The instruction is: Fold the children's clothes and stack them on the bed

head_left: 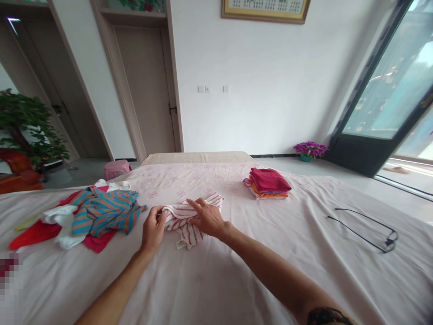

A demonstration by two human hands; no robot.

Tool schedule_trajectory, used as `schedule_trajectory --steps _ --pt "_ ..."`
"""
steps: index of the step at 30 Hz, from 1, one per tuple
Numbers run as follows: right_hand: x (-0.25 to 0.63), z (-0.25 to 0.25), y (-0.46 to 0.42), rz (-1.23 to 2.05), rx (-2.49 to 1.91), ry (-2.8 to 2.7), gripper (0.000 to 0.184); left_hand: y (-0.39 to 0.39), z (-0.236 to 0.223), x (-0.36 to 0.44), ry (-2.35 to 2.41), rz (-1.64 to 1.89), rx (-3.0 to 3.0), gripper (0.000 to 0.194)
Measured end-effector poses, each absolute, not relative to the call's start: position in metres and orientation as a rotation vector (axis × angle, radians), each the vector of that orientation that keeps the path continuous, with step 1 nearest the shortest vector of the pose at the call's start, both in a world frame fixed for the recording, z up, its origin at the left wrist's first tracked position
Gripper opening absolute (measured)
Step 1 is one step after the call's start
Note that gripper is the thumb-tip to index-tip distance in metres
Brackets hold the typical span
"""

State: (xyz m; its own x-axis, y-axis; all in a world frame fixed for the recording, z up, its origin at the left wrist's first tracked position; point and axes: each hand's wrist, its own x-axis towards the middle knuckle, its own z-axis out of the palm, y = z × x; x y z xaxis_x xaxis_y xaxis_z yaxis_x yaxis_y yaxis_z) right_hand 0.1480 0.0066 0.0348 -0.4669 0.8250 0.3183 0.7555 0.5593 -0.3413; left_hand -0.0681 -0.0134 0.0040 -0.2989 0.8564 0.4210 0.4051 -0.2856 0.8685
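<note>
A white cloth with red stripes [189, 228] lies partly folded on the pink bed sheet [237, 275]. My left hand [153, 229] pinches the cloth's left edge, fingers closed on it. My right hand [207, 217] lies flat on top of the cloth, fingers stretched out and pressing it down. To the left sits a loose heap of clothes [91, 214] with a teal and orange striped piece on top. A neat stack of folded clothes [269, 183], dark red on top, rests farther back to the right.
A black clothes hanger [372, 230] lies on the sheet at right. A pink stool [117, 168] stands beyond the bed, a leafy plant [27, 124] at far left, a pot of purple flowers [309, 150] by the glass door.
</note>
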Motion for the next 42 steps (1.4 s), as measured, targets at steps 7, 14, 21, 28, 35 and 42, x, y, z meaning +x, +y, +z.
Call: schedule_trajectory --steps 7,14,21,28,35,42 --pt "0.191 0.046 0.023 1.108 -1.145 -1.369 0.026 -0.050 0.052 0.000 0.789 1.271 1.434 0.037" --pt "0.253 0.042 -0.020 1.135 -1.278 -1.610 0.046 -0.013 -0.009 -0.036 1.400 1.288 1.707 0.025" --pt "0.208 0.027 -0.046 0.408 -1.282 -2.412 0.041 0.027 -0.031 -0.062 1.739 1.010 2.117 0.054" --pt "0.281 0.050 -0.013 0.159 -1.467 -1.979 0.021 0.044 -0.018 -0.069 1.860 0.812 1.962 0.022" --pt "0.349 0.043 0.012 -0.106 -1.856 -1.792 0.027 0.023 0.009 -0.043 1.496 1.255 1.753 0.026" --pt "0.248 0.055 0.000 0.177 -1.188 -2.147 0.072 0.001 0.046 0.010 1.062 1.334 1.624 0.024"
